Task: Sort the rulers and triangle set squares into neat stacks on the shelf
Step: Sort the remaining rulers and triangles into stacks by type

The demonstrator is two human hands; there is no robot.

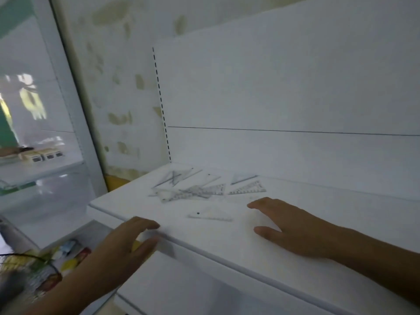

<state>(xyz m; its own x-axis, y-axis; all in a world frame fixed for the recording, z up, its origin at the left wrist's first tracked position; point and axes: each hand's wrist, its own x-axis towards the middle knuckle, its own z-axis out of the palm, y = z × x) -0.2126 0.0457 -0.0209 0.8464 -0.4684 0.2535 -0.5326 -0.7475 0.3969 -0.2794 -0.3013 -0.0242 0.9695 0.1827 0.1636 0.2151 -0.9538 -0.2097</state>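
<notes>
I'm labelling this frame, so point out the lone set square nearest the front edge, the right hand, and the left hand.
Lone set square (210, 215), head view, middle of its clear face.
Right hand (293, 226), head view, back of the hand.
Left hand (122, 243), head view, back of the hand.

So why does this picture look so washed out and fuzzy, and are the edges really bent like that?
In the head view, soft dim light flattens the white shelf, so the clear set squares barely stand out; the whole frame is slightly soft, and the left hand at the shelf's front edge is smeared more than the right hand; the wide lens bows the slotted upright.
</notes>
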